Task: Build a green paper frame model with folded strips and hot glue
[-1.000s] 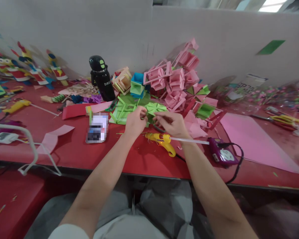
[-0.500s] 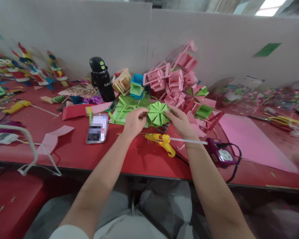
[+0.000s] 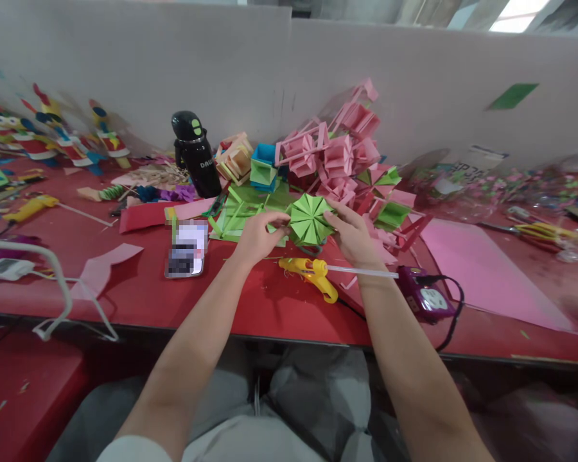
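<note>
A round green folded-paper piece (image 3: 311,221), pleated like a fan, is held above the red table. My right hand (image 3: 350,232) grips its right edge between thumb and fingers. At its left side my left hand (image 3: 264,236) has thumb and fingers pinched together, close to the rim; what is between the fingertips is too small to make out. A yellow glue gun (image 3: 313,276) with a clear glue stick lies just below the hands. Green paper strips (image 3: 238,215) lie behind my left hand.
Pink paper lanterns (image 3: 337,154) are piled at the back. A black bottle (image 3: 196,154) stands left of them, with a phone (image 3: 187,249) in front. Purple power socket (image 3: 424,295) and pink sheet (image 3: 491,276) lie right; a white metal stand (image 3: 60,276) is left.
The green paper piece has shifted slightly right and turned its pleated face more toward the camera. My left hand's fingers have moved a little away from its edge.
</note>
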Available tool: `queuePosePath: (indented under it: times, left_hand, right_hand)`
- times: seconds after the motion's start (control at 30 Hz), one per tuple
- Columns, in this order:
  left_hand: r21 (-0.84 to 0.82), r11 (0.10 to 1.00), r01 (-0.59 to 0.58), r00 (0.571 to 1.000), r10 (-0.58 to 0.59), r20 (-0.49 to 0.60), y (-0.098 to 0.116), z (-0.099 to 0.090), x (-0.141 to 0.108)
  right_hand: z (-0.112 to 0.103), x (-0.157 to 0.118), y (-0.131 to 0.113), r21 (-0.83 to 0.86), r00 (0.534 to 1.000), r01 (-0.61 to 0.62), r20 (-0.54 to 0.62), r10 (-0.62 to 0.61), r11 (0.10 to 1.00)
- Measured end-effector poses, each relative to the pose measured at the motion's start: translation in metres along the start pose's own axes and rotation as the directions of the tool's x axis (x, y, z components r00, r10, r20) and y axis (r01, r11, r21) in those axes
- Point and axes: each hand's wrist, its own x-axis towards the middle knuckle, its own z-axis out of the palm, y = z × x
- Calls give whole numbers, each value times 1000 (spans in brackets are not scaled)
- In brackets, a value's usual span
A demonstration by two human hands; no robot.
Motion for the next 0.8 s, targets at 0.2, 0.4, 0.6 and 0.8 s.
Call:
queuePosePath:
  times: [0.2, 0.4, 0.6, 0.8]
  left_hand:
    - [-16, 1000, 4, 994, -5, -106, 2, 1, -1]
    - [1, 999, -35, 990, 35, -133, 5, 1, 0]
    - [34, 998, -43, 993, 47, -107, 3, 2, 0]
    - [54, 996, -70, 993, 75, -96, 3, 2, -1]
  right_hand:
    - [2, -1, -2, 34, 1000, -12, -23, 13, 999]
    - [5, -2, -5, 61, 1000, -5, -27, 6, 998]
    - [6, -3, -5, 47, 999, -32, -35, 34, 998]
    - [5, -3, -4, 24, 1000, -26, -13, 27, 999]
